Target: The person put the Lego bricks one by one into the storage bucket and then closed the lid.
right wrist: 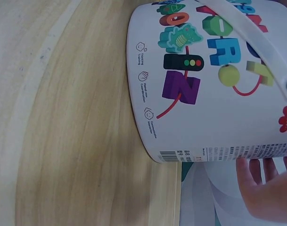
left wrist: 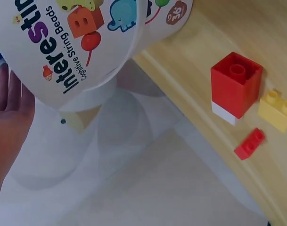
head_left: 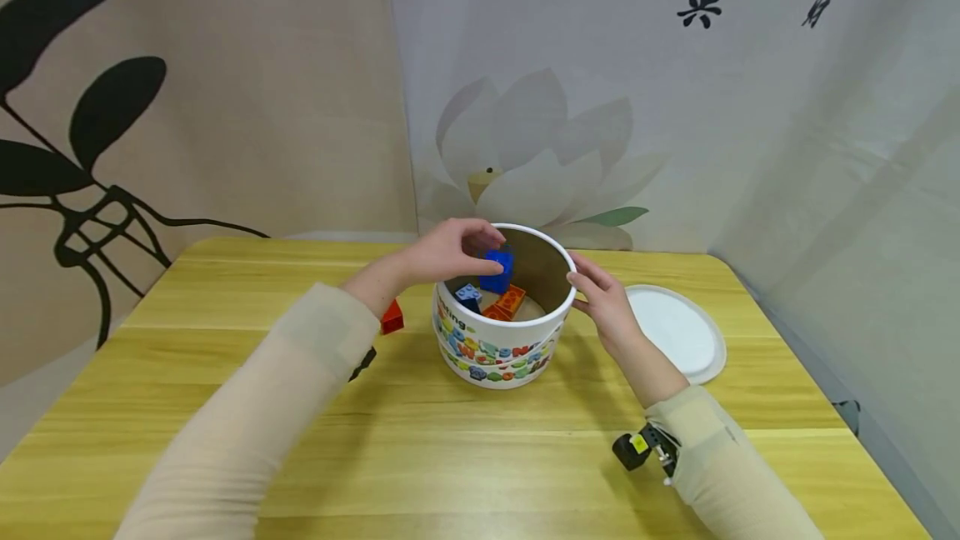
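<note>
A white bucket (head_left: pixel 498 357) printed with colourful toy pictures stands upright on the table. Over its mouth, my left hand (head_left: pixel 450 252) pinches a blue building block (head_left: pixel 497 272) between thumb and fingers. Inside lie orange blocks (head_left: pixel 512 302) and a light blue block (head_left: pixel 468 292). My right hand (head_left: pixel 609 307) holds the bucket's right side near the rim, its thumb at the edge. The right wrist view shows that hand's fingers (right wrist: pixel 244 176) against the printed wall, their tips partly hidden.
A round white lid (head_left: pixel 678 333) lies right of the bucket. To its left stands a large red block (left wrist: pixel 235 84), with a yellow block (left wrist: pixel 276 110) and a small red block (left wrist: pixel 250 144) nearby. A printed cloth (head_left: pixel 525 65) hangs behind the wooden table (head_left: pixel 480 465).
</note>
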The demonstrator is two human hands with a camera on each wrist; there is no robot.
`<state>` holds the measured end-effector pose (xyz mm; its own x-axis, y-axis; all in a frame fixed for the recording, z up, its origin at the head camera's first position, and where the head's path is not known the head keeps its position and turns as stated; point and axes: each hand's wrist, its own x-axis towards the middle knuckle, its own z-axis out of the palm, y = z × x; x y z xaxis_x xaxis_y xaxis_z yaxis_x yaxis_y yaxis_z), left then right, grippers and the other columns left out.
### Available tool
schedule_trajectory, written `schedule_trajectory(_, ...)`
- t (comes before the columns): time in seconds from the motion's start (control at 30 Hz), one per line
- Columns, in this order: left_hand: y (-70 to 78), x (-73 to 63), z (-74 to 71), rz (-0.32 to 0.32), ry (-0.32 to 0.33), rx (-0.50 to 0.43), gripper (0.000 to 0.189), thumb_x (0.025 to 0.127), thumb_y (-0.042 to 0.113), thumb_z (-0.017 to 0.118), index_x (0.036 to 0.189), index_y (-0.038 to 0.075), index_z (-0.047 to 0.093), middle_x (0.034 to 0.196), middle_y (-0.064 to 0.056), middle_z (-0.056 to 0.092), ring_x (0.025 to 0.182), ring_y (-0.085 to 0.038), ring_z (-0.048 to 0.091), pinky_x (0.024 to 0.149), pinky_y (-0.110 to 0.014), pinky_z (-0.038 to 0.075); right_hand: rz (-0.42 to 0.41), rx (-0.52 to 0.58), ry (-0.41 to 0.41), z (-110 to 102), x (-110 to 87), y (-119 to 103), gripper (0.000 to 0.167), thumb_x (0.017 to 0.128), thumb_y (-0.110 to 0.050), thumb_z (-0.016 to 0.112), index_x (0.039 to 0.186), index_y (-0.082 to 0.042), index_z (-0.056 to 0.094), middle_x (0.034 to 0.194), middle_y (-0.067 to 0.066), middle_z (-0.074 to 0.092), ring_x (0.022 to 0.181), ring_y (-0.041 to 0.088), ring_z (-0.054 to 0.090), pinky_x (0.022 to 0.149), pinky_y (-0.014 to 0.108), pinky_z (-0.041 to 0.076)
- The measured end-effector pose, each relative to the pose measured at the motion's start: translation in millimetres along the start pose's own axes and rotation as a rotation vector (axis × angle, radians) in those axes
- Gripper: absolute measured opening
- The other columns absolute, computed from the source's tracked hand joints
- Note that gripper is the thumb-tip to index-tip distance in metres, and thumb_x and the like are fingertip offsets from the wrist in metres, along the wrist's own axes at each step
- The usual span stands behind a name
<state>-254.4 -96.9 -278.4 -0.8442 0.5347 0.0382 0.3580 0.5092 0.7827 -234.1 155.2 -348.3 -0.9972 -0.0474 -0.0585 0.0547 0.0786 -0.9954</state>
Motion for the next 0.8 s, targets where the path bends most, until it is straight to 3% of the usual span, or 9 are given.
schedule_trajectory(0.17,-7.0,-7.7,-6.7,0.039,0.073,-0.027,0.037,0.083,0.016,0.069,0.116,0.002,0.058,0.117,-0.016,0.061,0.112,-0.030,0.055,0.099,-0.042,0.045,-0.065,0.018,-0.007,1.2,-3.0,1.3,0.046,0.093,-0.019,0.054,0.137,-0.010,0.047,0.138,0.013,0.049,0.110,0.013,0.053,0.079,0.020,0.049)
schedule_trajectory(0.3,-22.4,-23.9,-20.7,0.002,0.135,-0.038,0.039,0.084,0.017,0.069,0.118,0.001,0.057,0.118,-0.017,0.059,0.107,-0.029,0.056,0.097,-0.043,0.045,-0.058,0.013,-0.007,0.7,-2.9,0.6,0.046,0.094,-0.019,0.052,0.138,-0.011,0.046,0.139,0.012,0.048,0.114,0.015,0.051,0.082,0.024,0.049)
schedule_trajectory(0.6,-73.1,-83.4,-43.8,-0.153,0.161,0.022,0.043,0.087,0.022,0.066,0.122,0.001,0.054,0.121,-0.017,0.056,0.107,-0.029,0.054,0.083,-0.032,0.051,0.023,-0.001,-0.004,0.7,1.9,-4.5,0.045,0.097,-0.013,0.045,0.142,-0.009,0.040,0.143,0.013,0.043,0.124,0.023,0.045,0.100,0.041,0.043)
schedule_trajectory(0.8,-105.2,-122.9,-44.0,-0.224,0.149,0.064,0.047,0.088,0.029,0.065,0.124,0.001,0.053,0.121,-0.018,0.056,0.106,-0.027,0.053,0.085,-0.034,0.049,0.021,0.004,-0.006,0.1,2.3,-1.2,0.045,0.097,-0.014,0.046,0.142,-0.010,0.041,0.143,0.012,0.043,0.122,0.021,0.046,0.092,0.030,0.048)
